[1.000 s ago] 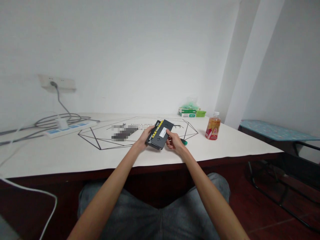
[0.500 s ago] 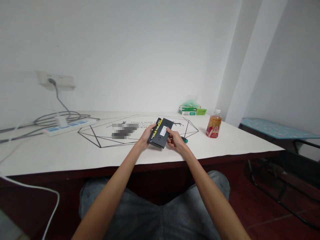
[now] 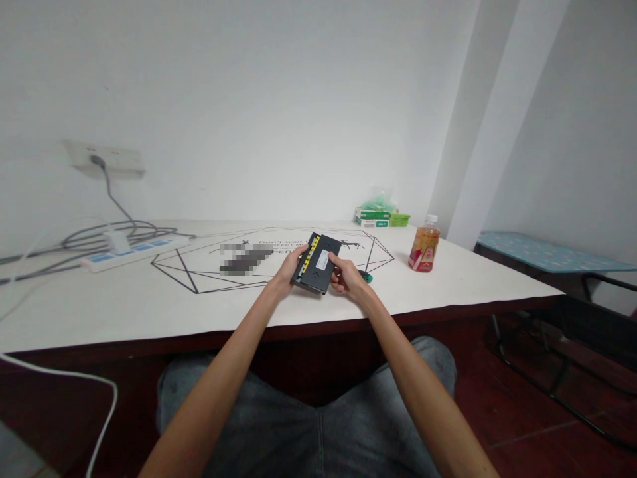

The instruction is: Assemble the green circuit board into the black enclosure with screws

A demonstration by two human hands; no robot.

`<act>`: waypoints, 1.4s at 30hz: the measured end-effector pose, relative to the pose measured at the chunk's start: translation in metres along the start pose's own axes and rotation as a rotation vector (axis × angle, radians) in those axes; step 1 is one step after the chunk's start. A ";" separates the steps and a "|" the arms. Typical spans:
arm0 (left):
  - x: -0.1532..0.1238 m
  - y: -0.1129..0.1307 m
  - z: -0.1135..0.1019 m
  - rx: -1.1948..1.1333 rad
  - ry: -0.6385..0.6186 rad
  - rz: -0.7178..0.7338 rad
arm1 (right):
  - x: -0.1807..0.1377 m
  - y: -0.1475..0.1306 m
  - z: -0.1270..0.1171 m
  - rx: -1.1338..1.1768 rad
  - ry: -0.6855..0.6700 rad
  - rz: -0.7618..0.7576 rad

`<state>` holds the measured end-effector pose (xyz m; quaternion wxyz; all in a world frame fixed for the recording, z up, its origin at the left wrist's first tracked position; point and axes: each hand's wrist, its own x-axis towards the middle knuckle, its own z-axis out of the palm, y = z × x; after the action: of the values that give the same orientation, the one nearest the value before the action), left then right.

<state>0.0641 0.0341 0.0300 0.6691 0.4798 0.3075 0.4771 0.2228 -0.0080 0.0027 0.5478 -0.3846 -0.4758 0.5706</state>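
A flat black device box [image 3: 316, 263] with a yellow strip along one edge and a white label is held tilted above the white table [image 3: 149, 305]. My left hand [image 3: 287, 272] grips its left edge with fingers wrapped round it. My right hand [image 3: 345, 277] is closed at the box's right edge, fingers curled against it. A green-handled tool [image 3: 367, 277] pokes out just behind my right hand; I cannot tell whether the hand holds it or it lies on the table.
A bottle of amber drink [image 3: 424, 244] stands right of my hands. Green and white small boxes [image 3: 381, 216] sit at the back. A power strip [image 3: 130, 251] with coiled grey cables lies at the left. A folding stand [image 3: 557, 260] is beyond the table's right end.
The box has been turned a little more upright between my hands. The view has shifted slightly; both hands stay on the box.
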 end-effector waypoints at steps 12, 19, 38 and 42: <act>-0.003 -0.001 0.000 0.079 -0.020 0.013 | -0.003 -0.002 0.003 -0.009 0.041 0.033; -0.007 -0.002 0.000 0.189 -0.094 0.054 | -0.004 -0.002 0.002 -0.002 -0.017 0.009; -0.001 -0.004 -0.002 0.229 -0.075 0.161 | -0.003 -0.001 0.003 -0.033 -0.057 -0.044; 0.002 -0.005 -0.001 0.232 -0.017 0.171 | -0.001 0.001 0.004 -0.059 0.002 -0.077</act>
<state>0.0659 0.0355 0.0254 0.5685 0.5824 0.3128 0.4896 0.2191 -0.0091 0.0030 0.5583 -0.3827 -0.5062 0.5345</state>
